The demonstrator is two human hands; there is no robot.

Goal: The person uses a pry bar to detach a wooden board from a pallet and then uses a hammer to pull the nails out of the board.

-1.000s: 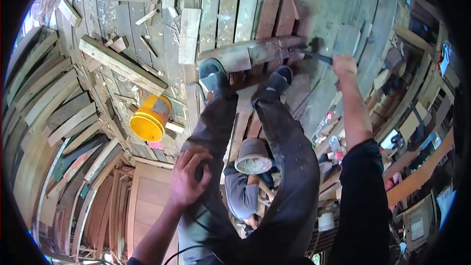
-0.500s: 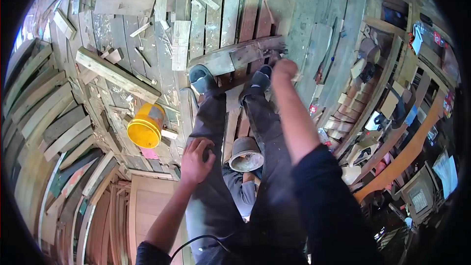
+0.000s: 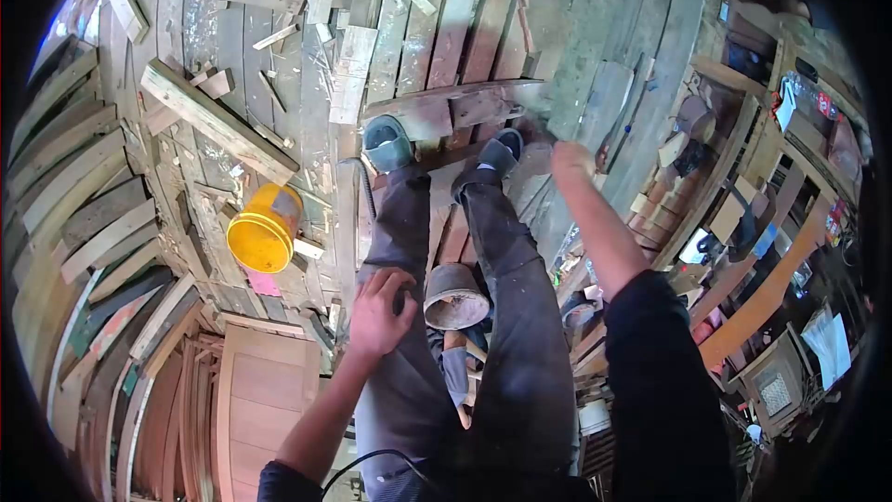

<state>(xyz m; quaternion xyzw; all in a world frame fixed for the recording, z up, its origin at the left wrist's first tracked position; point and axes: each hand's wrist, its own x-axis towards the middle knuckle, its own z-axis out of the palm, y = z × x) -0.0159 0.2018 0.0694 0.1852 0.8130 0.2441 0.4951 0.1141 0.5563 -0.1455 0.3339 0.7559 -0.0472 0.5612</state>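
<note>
Weathered plank (image 3: 446, 104) underfoot; right hand (image 3: 569, 158) fisted, grip unclear, left hand (image 3: 379, 309) resting on thigh.

The right hand (image 3: 570, 158) has swung twice. A second ago it was raised out to the right, gripping a dark tool well clear of the plank (image 3: 455, 107). Half a second ago it was down at the plank's right end, just above the right shoe (image 3: 500, 151). Now it has pulled back to the right of that shoe, and whatever it grips is blurred.
</note>
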